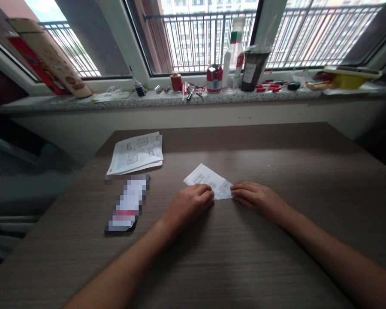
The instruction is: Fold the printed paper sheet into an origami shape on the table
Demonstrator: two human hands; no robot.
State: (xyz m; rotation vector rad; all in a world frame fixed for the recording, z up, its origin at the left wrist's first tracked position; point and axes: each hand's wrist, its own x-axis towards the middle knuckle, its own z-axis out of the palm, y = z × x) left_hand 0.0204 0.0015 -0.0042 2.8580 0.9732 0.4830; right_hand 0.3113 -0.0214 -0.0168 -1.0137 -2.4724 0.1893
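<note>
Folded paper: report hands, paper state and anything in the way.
Left hand at near edge of folded paper; right hand at its right corner. Paper lies on tabletop. Phone to the left, clear of both hands.

A dark-edged phone point(127, 206) with a blurred screen lies on the brown wood-grained surface point(228, 266). Beyond, a speckled grey stone sill point(167, 101) carries a red can point(214, 79), a clear bottle with a green band point(233, 37), a dark lidded plastic cup point(253, 71) and a yellow container point(350, 79). A long beige-and-red package point(49, 58) leans against the white-framed window point(119, 34).

Paper point(204, 175) on table point(276, 159) (phone point(128, 206) left)
</note>
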